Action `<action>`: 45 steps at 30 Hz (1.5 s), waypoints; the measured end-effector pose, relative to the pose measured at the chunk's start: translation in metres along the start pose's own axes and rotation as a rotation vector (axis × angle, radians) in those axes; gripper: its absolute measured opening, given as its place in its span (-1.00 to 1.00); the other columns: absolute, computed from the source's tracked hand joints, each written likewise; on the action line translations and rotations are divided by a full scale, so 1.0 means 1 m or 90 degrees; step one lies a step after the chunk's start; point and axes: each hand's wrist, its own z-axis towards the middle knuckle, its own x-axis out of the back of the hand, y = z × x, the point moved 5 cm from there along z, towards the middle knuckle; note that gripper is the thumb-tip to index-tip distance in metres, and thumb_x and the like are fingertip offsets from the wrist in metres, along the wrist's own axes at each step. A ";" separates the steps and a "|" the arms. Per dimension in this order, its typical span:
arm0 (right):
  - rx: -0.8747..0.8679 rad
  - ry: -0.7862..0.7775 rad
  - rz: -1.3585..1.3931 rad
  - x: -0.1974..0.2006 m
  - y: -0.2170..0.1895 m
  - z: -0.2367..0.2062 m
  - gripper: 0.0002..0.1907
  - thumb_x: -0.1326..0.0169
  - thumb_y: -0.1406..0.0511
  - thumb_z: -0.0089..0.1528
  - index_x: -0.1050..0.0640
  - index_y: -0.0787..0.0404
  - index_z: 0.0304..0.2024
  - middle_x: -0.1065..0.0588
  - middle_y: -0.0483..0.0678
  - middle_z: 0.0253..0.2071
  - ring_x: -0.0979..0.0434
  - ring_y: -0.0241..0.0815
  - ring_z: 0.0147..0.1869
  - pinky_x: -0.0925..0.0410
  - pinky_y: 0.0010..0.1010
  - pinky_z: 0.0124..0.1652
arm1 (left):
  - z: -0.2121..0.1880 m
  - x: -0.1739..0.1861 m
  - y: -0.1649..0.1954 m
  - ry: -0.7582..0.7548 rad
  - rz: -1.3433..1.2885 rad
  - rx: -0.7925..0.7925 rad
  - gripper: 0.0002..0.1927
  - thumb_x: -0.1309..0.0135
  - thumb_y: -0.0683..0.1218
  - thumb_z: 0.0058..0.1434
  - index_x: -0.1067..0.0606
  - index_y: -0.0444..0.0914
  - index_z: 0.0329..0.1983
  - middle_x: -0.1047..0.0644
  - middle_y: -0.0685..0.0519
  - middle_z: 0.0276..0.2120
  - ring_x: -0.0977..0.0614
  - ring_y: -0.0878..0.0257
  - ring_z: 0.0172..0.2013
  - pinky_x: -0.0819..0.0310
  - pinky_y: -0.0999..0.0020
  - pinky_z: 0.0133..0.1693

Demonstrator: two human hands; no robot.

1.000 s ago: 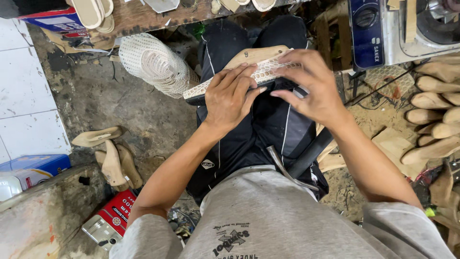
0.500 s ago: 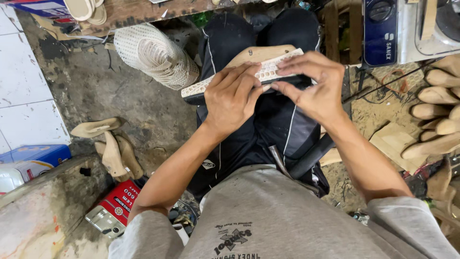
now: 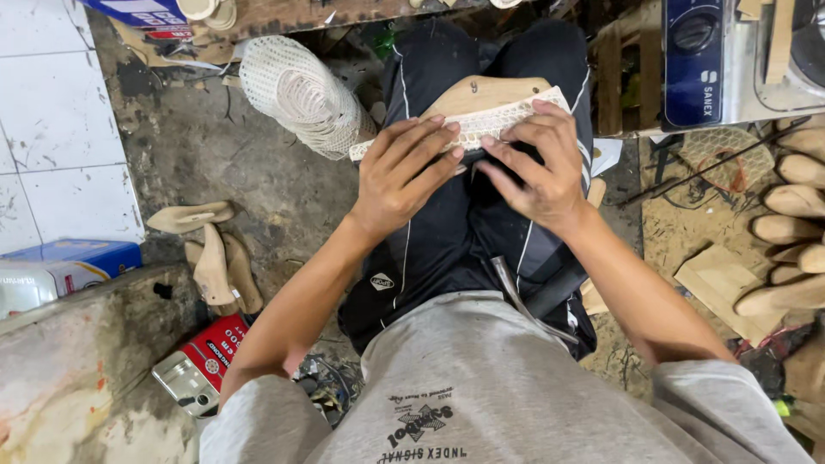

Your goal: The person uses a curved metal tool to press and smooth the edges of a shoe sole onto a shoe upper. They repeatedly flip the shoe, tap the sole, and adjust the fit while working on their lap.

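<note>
Workshop floor; hands (image 3: pixel 477 167) flat on strip (image 3: pixel 481 127)

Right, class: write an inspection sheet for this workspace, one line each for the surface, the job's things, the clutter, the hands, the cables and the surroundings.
Surface: rough, stained concrete floor; the work rests on the person's lap.
Job's things: wooden shoe last on the knees, white woven strip laid across it.
Clutter: white mesh bundle, loose lasts on the floor, red tin, row of lasts at the right, cardboard piece.
Hands: left hand and right hand both press the strip onto the last.
Cables: dark wires on the floor at the right.
Surroundings: white tiles, blue-fronted machine, metal tool on the lap.
</note>
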 end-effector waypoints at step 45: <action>-0.302 -0.112 0.158 -0.012 0.018 0.035 -0.63 -0.44 0.25 0.08 -0.71 0.18 -0.08 -0.65 -0.08 0.01 -0.62 -0.11 0.22 -0.37 -0.28 0.23 | 0.013 0.011 -0.018 -0.118 -0.189 0.342 -0.64 -0.29 -0.11 0.23 -0.59 -0.30 0.07 -0.61 -0.08 0.08 -0.65 0.01 0.12 -0.55 0.17 0.08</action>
